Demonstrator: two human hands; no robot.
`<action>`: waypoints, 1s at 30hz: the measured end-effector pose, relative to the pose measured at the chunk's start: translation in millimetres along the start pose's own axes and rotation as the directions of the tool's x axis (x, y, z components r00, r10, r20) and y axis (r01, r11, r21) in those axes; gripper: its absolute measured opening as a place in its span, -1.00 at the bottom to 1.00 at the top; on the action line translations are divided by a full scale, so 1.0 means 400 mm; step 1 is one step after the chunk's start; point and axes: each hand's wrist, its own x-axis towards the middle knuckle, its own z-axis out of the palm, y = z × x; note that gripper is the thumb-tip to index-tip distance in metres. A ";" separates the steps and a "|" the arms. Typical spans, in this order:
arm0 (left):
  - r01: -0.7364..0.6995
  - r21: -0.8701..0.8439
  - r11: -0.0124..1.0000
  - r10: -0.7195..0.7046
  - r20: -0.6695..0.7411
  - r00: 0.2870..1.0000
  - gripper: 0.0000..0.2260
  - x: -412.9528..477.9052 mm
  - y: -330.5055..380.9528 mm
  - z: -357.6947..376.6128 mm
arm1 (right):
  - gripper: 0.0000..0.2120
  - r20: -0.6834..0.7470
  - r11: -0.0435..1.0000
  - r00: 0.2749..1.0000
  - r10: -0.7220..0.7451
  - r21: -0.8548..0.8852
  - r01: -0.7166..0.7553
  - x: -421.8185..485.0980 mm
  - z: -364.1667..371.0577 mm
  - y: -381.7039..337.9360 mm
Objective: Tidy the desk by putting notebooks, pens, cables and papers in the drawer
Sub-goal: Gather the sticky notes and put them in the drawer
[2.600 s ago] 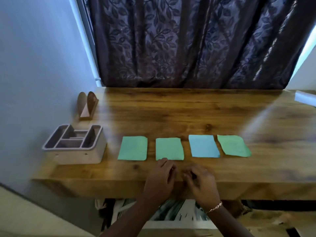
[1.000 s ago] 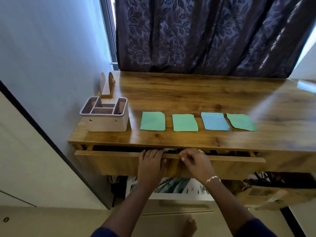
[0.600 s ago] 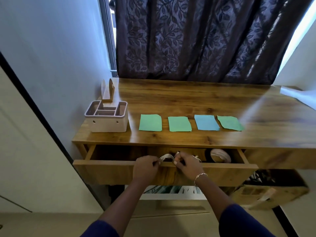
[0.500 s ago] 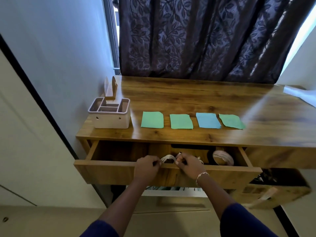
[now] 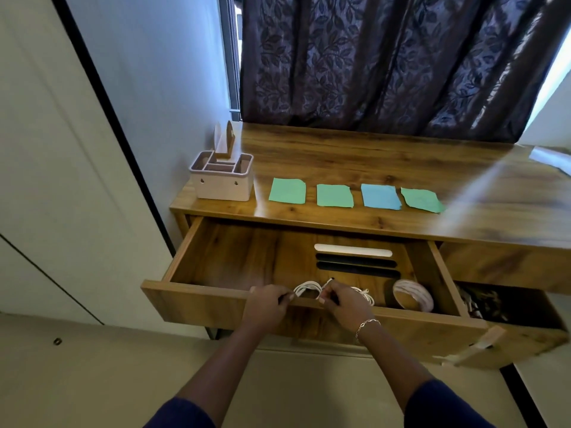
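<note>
- Head view: we note left hand (image 5: 267,304) and right hand (image 5: 346,304) gripping the open drawer (image 5: 191,301) front.
- Cable (image 5: 307,287) inside; four papers (image 5: 287,190) lie on desk (image 5: 340,156), unstowed.

drawer (image 5: 216,257) left half: open floor | right: cable (image 5: 306,287), tape roll (image 5: 412,295), seemingly pens (image 5: 355,263)

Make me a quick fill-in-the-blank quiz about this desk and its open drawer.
The desk top holds ____ paper squares in a row.
Only one square is ____; the rest are green.
In the open drawer, the tape roll lies at the ____ end.
Missing words: four; blue; right.
</note>
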 end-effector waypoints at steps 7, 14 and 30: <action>0.006 -0.097 0.995 -0.004 0.024 1.000 -0.78 -0.082 -0.008 0.010 | -0.88 0.000 0.999 1.000 -0.018 0.035 0.018 -0.081 0.018 -0.003; 0.008 -0.149 0.989 -0.001 0.046 0.999 -0.78 -0.139 -0.001 0.007 | -0.98 0.012 0.999 1.000 -0.016 0.046 0.016 -0.132 0.032 -0.003; 0.245 -0.445 0.862 -0.225 0.099 0.969 -0.87 -0.005 -0.041 -0.045 | -0.81 0.270 0.988 0.963 -0.013 0.154 -0.030 -0.069 0.001 0.004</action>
